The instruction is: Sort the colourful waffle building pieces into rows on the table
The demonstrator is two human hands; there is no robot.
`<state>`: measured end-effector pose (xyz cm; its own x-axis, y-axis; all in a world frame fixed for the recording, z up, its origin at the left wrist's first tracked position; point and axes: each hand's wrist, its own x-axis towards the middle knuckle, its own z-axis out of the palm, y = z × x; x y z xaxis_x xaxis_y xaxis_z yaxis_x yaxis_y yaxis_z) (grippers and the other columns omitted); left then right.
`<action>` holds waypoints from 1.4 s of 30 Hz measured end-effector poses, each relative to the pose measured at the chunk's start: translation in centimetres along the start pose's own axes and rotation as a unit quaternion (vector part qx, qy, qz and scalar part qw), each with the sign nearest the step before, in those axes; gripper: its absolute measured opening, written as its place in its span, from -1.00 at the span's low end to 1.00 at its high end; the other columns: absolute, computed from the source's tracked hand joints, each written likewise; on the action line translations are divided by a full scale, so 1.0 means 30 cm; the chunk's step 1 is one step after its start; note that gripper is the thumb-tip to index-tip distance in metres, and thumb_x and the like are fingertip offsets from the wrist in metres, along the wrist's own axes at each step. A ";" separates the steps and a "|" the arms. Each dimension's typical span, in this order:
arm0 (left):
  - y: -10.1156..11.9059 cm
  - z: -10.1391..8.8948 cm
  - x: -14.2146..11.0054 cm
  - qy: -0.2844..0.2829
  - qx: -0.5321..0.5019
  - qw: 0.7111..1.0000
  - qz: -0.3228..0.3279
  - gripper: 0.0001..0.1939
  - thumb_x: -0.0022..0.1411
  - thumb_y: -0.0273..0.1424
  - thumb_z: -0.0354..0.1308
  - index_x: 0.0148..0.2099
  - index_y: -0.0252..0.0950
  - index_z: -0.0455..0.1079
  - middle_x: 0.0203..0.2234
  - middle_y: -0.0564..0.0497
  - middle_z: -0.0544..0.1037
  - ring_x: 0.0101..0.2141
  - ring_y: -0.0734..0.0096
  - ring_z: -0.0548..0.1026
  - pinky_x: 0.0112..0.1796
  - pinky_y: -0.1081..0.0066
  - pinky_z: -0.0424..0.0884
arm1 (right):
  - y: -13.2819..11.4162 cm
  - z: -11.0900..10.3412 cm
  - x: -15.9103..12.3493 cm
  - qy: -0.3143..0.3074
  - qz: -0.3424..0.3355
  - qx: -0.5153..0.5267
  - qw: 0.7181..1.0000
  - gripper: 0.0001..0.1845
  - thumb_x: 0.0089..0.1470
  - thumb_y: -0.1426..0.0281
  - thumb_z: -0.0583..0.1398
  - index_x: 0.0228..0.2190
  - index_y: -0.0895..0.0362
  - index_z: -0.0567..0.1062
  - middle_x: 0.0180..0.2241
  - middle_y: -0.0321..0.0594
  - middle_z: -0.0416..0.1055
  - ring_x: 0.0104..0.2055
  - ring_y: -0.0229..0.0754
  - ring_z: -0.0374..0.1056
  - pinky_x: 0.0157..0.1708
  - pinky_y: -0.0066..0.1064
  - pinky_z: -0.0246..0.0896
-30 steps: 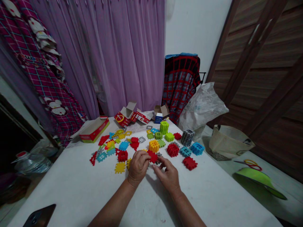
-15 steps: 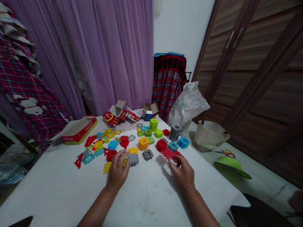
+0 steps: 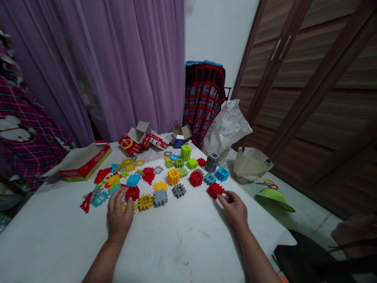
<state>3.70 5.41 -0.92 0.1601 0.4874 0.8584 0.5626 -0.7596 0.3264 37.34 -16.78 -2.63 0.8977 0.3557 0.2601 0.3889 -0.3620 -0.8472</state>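
My right hand (image 3: 235, 209) has its thumb and fingertips closed at the near right edge of a red notched stack of tiles (image 3: 215, 190) lying on the table. My left hand (image 3: 119, 215) hovers with fingers curved and apart over a yellow notched tile (image 3: 129, 207), which it partly hides. Just beyond those fingers lies a red notched tile (image 3: 132, 192). Right of the left hand are a yellow stack (image 3: 145, 202) and a grey one (image 3: 160, 198). A dark grey stack (image 3: 179, 190) sits between my hands, with a round red stack (image 3: 196, 178) farther back.
Loose coloured tiles (image 3: 134, 180) spread across the left half of the white table (image 3: 173, 243). Beyond them stand a red box tray (image 3: 88, 167), opened red boxes (image 3: 129, 145) and a blue box (image 3: 179, 141). A tall grey stack (image 3: 212, 162) and a blue stack (image 3: 222, 173) are near the right edge.
My left hand has moved left, uncovering the yellow stack. The red tiles by my right hand, spread flat before, now sit gathered in one stack. The view has shifted slightly right.
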 end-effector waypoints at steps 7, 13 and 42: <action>-0.014 0.003 -0.006 0.010 -0.003 1.000 -0.010 -0.64 0.26 -0.46 0.10 0.11 -0.26 0.34 -0.07 -0.15 0.47 0.00 0.18 0.46 0.04 0.15 0.42 | -0.015 -0.006 -0.007 -0.012 0.005 -0.039 0.999 -0.44 -0.26 -0.08 0.25 -0.37 0.12 0.60 -0.49 -0.20 0.51 -0.42 -0.05 0.45 -0.43 -0.32 0.26; -0.025 0.003 -0.015 0.000 -0.002 0.999 -0.042 -0.64 0.25 -0.43 0.09 0.10 -0.26 0.35 -0.06 -0.16 0.47 0.01 0.17 0.46 0.03 0.14 0.43 | -0.030 -0.010 -0.012 -0.021 0.012 -0.076 0.997 -0.46 -0.24 -0.05 0.24 -0.35 0.11 0.60 -0.45 -0.20 0.54 -0.37 -0.02 0.48 -0.40 -0.30 0.27; -0.048 0.008 0.018 -0.004 0.001 0.996 -0.092 -0.73 0.27 -0.39 0.05 -0.01 -0.26 0.44 -0.11 -0.11 0.53 -0.05 0.25 0.49 0.03 0.22 0.41 | -0.068 0.028 -0.063 0.024 -0.232 -0.068 0.970 -0.60 0.09 0.07 0.13 -0.36 0.13 0.56 -0.47 -0.18 0.50 -0.52 -0.19 0.37 -0.44 -0.36 0.24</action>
<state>3.18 6.86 -1.03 0.0604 0.6211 0.7814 0.5845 -0.6566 0.4767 34.68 -15.97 -1.79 0.6267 0.4677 0.6233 0.7743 -0.2840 -0.5655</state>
